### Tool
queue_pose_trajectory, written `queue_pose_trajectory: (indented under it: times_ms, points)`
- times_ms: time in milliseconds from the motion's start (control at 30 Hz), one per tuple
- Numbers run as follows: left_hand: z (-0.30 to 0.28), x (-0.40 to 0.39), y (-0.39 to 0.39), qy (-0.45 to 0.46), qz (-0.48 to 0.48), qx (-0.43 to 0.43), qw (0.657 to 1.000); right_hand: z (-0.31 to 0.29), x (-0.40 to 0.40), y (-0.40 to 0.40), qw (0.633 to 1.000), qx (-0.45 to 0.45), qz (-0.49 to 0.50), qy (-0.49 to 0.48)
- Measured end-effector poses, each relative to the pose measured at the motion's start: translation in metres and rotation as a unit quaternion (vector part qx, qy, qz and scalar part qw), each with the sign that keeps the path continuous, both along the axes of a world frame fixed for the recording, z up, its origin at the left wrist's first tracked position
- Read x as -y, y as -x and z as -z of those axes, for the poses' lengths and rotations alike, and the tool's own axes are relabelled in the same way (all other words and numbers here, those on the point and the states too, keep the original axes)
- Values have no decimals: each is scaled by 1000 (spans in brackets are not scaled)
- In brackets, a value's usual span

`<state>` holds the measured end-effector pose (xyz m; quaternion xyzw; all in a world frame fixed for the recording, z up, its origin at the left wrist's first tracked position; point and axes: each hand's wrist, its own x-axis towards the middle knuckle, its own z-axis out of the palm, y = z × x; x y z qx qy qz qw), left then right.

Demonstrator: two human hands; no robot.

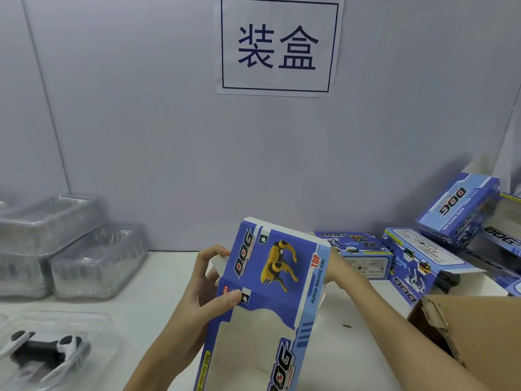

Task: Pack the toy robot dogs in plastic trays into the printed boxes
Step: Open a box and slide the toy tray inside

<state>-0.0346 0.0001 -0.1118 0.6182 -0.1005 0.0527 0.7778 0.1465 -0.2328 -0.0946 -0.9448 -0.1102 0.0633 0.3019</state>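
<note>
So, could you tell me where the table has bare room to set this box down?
Bare table lies between the clear tray stacks and the held box, and near the black speck. The right is crowded with printed boxes and a carton.

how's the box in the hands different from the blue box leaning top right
The held box is gripped between the left hand and the right hand, off the table; the leaning box rests untouched on other boxes. The held box shows a yellow dog picture on its facing panel; the leaning one shows mainly the DOG logo, upside down to the camera. Both are blue printed boxes with the same logo.
</note>
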Motion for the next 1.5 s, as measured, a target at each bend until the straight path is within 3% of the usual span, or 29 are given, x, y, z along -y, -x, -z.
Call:
queue_pose_trajectory:
  times_ms: [267,467,533,700,800,967,1133,1267,1400,1500]
  points:
    - [1,14,-1,-24,-10,32,999,-72,37,-1,988,141,23,-59]
    - [1,36,0,-57,-61,80,993,-128,60,8,940,204,12,-272]
    - [0,45,1,-85,-90,99,987,-139,61,16,937,195,-20,-288]
    - [1,50,2,-128,-114,127,977,-143,64,33,947,178,-98,-248]
    - [1,47,1,-129,-101,126,978,-140,67,38,945,242,-117,-188]
    - [2,47,-2,-152,-156,161,963,-142,66,47,900,402,-146,-83]
    - [8,49,-3,-186,-189,212,941,-153,54,68,852,487,-186,39]
    - [8,45,-4,-196,-196,192,942,-151,41,79,860,460,-210,64]
    - [7,43,-6,-209,-206,217,931,-150,40,84,906,350,-235,-36]
    - [8,43,-7,-208,-205,222,930,-146,46,83,937,274,-192,-100]
